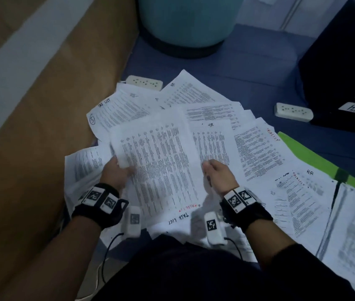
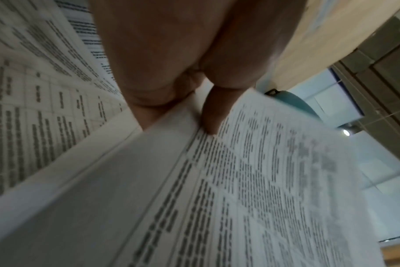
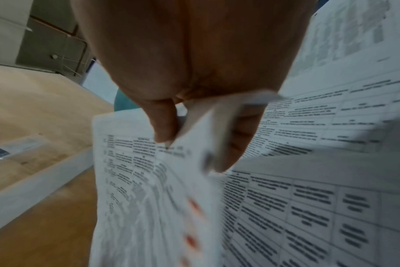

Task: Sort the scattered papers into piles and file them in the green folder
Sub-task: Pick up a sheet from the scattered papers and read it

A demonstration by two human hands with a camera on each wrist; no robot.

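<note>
Both my hands pinch one printed sheet (image 1: 161, 161) above the scattered papers (image 1: 257, 155) on the blue floor (image 1: 248, 68): left hand (image 1: 115, 172) at its left edge, right hand (image 1: 217, 174) at its right. Only the head view shows the green folder (image 1: 315, 161) lying at the right, partly under pages. From the right wrist I see thumb and fingers (image 3: 164, 122) clamping the paper; the left wrist view shows the same.
</note>
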